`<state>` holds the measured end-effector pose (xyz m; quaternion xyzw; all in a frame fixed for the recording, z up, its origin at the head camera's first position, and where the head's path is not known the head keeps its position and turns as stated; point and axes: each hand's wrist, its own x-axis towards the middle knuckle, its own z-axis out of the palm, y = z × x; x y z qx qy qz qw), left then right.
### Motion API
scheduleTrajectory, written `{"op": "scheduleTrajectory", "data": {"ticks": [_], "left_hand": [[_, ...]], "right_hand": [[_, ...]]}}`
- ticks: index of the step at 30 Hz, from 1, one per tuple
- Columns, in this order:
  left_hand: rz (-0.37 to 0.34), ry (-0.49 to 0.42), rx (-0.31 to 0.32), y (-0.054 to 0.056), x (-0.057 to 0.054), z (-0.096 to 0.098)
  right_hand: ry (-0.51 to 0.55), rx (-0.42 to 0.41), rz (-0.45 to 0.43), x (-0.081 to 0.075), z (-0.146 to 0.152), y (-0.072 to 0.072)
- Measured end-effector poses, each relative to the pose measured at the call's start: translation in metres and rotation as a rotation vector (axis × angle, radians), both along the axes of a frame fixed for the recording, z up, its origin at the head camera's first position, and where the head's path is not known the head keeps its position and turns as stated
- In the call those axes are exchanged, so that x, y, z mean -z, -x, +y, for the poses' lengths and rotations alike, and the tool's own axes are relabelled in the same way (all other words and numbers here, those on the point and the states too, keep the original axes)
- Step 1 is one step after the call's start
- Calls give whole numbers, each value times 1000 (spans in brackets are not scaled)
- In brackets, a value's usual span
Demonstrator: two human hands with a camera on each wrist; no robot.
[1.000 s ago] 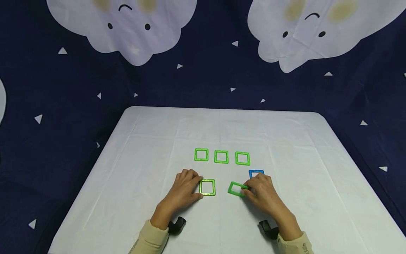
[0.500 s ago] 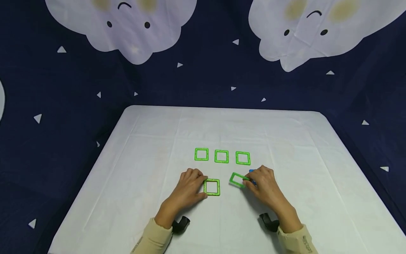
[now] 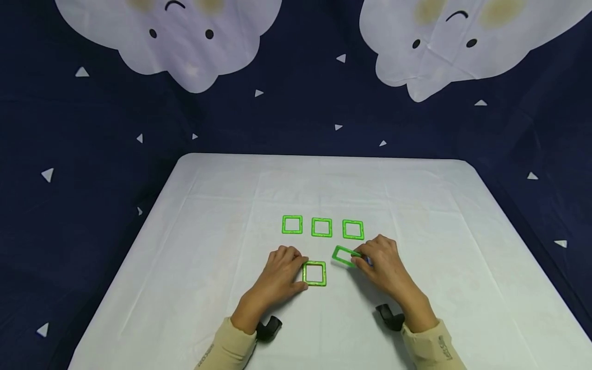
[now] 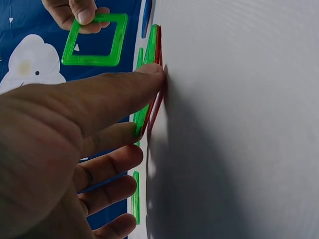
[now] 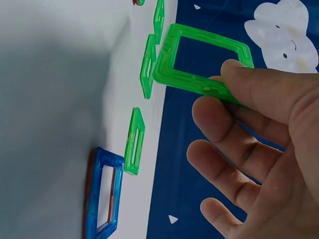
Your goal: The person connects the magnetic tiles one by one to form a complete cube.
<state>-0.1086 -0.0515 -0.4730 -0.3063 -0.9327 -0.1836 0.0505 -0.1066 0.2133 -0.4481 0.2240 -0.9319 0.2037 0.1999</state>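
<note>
My left hand (image 3: 277,275) pinches a green square magnetic tile (image 3: 324,274) by its left side, thumb at the near corner and index finger at the far one. Under that tile the left wrist view shows a red tile (image 4: 159,44), lying against it as a stack. My right hand (image 3: 385,264) pinches another green tile (image 5: 168,59) between thumb and index finger, raised and tilted over the table, its other fingers loosely curled. A blue tile (image 5: 93,194) with red beneath it lies under the right hand, mostly hidden in the head view.
Beyond the hands, three green tiles lie in a row: a left one (image 3: 284,224), a middle one (image 3: 313,227) and a right one (image 3: 344,230). They rest on a white-covered table (image 3: 222,205). A dark blue backdrop (image 3: 296,118) with clouds hangs behind its far edge.
My left hand has slid right with its tile, closer to the other hand. My right hand has moved away from me, carrying its green tile toward the row and covering the blue tile.
</note>
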Motion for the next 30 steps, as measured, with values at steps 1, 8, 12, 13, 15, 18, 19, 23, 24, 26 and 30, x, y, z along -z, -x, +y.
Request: {"op": "scheduleTrajectory", "data": {"ticks": [1, 8, 12, 13, 15, 18, 19, 23, 24, 26, 30], "left_hand": [[-1, 3, -1, 0, 0, 0], [-11, 26, -3, -1, 0, 4], [-10, 27, 3, 0, 0, 6], [-11, 27, 5, -1, -1, 7], [-13, 28, 9, -1, 0, 7], [-14, 32, 14, -1, 1, 9], [-11, 34, 15, -1, 1, 9], [4, 41, 23, -1, 3, 11], [7, 43, 24, -2, 2, 12], [11, 47, 27, -3, 1, 13], [11, 61, 27, -5, -1, 14]], "right_hand": [[-1, 1, 1, 0, -1, 0], [-7, -2, 25, -1, -3, 5], [-3, -3, 23, -2, -5, 8], [-2, -3, 20, -2, -5, 9], [-2, -2, 15, -2, -7, 10], [-6, 1, 6, -3, -9, 10], [-9, 0, 1, -3, -10, 11], [-14, -1, -14, -4, -13, 12], [-18, -1, -16, -4, -14, 12], [-20, -3, -22, -4, -16, 13], [-23, -11, -35, -4, -20, 15]]}}
